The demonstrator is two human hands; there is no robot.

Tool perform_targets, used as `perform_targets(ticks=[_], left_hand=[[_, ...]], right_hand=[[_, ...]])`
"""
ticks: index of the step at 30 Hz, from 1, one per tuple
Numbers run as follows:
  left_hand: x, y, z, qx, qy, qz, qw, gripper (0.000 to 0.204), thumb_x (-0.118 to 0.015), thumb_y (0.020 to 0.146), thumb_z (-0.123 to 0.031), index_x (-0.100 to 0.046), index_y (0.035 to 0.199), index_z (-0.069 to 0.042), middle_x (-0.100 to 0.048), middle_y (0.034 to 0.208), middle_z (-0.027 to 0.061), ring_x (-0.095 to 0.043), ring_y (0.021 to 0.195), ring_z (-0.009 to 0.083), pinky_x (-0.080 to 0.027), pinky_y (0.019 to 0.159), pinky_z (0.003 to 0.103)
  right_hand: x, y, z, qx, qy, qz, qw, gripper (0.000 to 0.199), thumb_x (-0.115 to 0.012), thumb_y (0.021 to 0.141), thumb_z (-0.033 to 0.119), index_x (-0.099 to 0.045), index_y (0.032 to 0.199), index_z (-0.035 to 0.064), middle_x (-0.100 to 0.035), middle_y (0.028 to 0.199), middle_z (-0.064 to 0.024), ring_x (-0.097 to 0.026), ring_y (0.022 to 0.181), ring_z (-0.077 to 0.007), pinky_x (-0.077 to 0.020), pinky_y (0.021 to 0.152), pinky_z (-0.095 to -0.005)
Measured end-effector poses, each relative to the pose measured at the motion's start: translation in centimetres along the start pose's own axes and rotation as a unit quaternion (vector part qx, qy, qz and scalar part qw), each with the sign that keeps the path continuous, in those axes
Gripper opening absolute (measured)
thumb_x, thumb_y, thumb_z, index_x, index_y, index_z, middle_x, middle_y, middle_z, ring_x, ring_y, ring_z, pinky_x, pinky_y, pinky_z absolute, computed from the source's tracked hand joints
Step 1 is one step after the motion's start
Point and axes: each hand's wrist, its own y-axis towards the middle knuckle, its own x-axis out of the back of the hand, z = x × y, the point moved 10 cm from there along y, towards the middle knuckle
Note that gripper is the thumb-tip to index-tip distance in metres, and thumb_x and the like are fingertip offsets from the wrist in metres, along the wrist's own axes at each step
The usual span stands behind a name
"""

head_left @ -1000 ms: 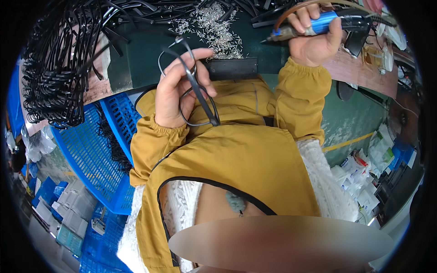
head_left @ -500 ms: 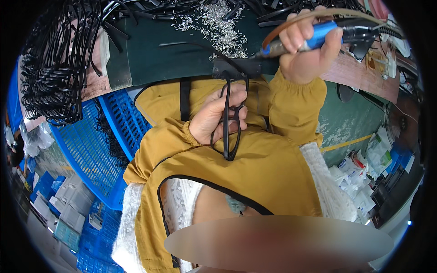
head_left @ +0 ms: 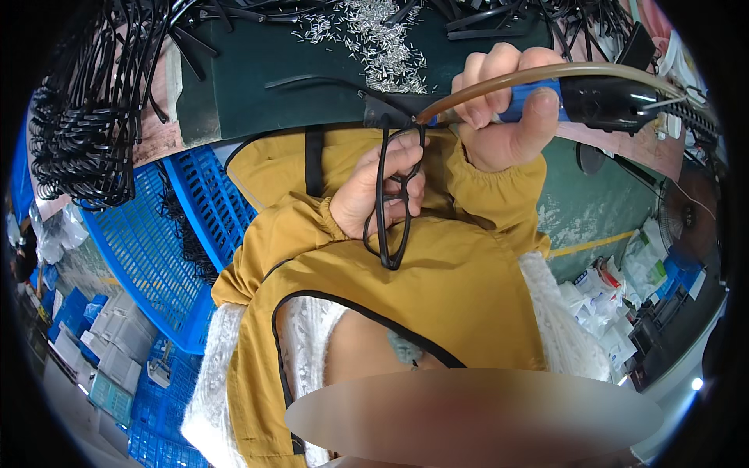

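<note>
My left hand is closed around a black eyeglass frame, holding it upright below the bench edge. One temple arm of the frame stretches out to the left over the dark green bench mat. The frame's upper corner rests at a small dark block on the bench edge. In my right hand is a powered screwdriver with a blue grip, a black body and a brown tube along it. It lies nearly level, its tip at the hinge corner of the frame; the tube partly hides the contact.
Small silver screws lie heaped on the green mat. Black temple arms hang in a thick bunch at the left, with more along the back. Below left stands a blue basket. A fan is at the right.
My right hand has brought the screwdriver down and left, so its tip has come to the frame's hinge corner. My left hand and the eyeglass frame have barely shifted.
</note>
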Motion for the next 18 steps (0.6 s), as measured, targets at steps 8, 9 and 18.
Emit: perform_targets(ticks=[8, 9, 18], left_hand=[[0.5, 0.6, 0.3, -0.014, -0.024, 0.020, 0.999, 0.032, -0.065, 0.100, -0.033, -0.057, 0.125, -0.016, -0.063, 0.071, 0.0006, -0.063, 0.058, 0.0139, -0.047, 0.050, 0.025], [0.4, 0.6, 0.4, -0.015, -0.023, 0.021, 0.999, 0.032, -0.065, 0.100, -0.035, -0.057, 0.125, -0.016, -0.063, 0.071, 0.0010, -0.062, 0.059, 0.0142, -0.047, 0.050, 0.025], [0.3, 1.2, 0.0, 0.010, 0.013, 0.013, 1.000, 0.060, -0.053, 0.098, -0.070, -0.061, 0.113, -0.013, -0.059, 0.064, 0.0036, -0.060, 0.054, 0.0182, -0.044, 0.050, 0.029]], right_hand=[[-0.5, 0.3, 0.1, -0.004, -0.032, 0.043, 0.999, 0.028, -0.057, 0.105, 0.038, -0.051, 0.108, 0.0114, -0.050, 0.079, -0.0025, -0.046, 0.063, -0.0128, -0.0386, 0.051, -0.0245], [-0.1, 0.3, 0.3, 0.004, -0.017, 0.019, 1.000, 0.028, -0.057, 0.106, 0.038, -0.051, 0.111, 0.0113, -0.049, 0.079, -0.0020, -0.046, 0.063, -0.0124, -0.0381, 0.051, -0.0243], [0.7, -0.2, 0.6, 0.026, 0.000, -0.052, 0.998, 0.022, -0.066, 0.100, 0.021, -0.052, 0.115, 0.0134, -0.048, 0.074, -0.0025, -0.049, 0.054, -0.0128, -0.0394, 0.048, -0.0268]])
